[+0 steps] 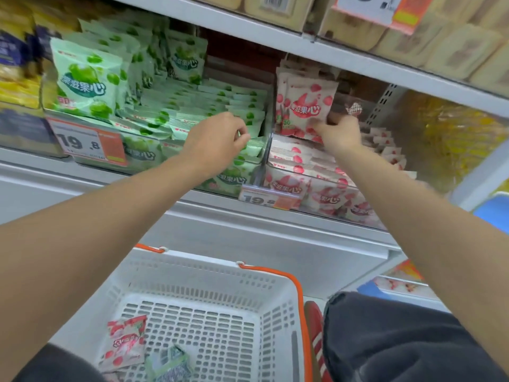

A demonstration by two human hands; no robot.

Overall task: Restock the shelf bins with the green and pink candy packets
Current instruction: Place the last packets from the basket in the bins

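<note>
Green candy packets [192,106] fill the left clear shelf bin, some upright at the back, several lying flat. Pink candy packets [292,158] lie in the right bin. My left hand [217,139] reaches over the green bin's right end, fingers curled and pinching the edge of a green packet [254,146]. My right hand [340,133] holds an upright pink packet [307,106] by its lower right corner above the pink bin. A white basket [192,274] with orange handles sits below, with one pink packet [124,343] and one green packet [170,365] in it.
Price tags [88,140] reading 19.8 hang on the bin fronts. A clear divider [265,153] separates the two bins. Yellow goods [451,142] lie right of the pink bin, beige boxes [440,42] on the shelf above. My knee in dark cloth [391,340] is at lower right.
</note>
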